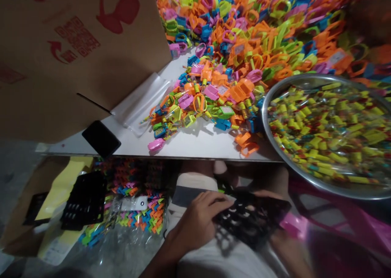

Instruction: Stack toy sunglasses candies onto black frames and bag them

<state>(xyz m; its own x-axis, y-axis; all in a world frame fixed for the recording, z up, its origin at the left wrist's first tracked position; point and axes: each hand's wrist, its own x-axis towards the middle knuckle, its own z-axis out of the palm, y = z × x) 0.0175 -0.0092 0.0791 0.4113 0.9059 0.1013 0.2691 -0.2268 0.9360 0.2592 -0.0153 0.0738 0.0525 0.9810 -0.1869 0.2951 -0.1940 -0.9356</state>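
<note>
My left hand point(201, 215) is closed on the left edge of a black card with rows of cut-out holes point(244, 219), its fingers lying along the upper left edge. The card is tilted above my lap, its lower part blurred. My right hand point(288, 249) is smeared by motion at the card's lower right edge, gripping it from behind; the fingers are mostly hidden. On the white table point(195, 141) beyond lie toy watches point(241, 90) in orange, pink, green and blue, some with small clear tubes with yellow labels.
A wide metal bowl point(265, 119) full of yellow-labelled tubes overhangs the table edge at right. At left stand a cardboard box point(61, 86), a black phone point(102, 139) and a clear plastic bag point(143, 107). Below are more black cards point(84, 200) and bagged coloured pieces point(143, 215).
</note>
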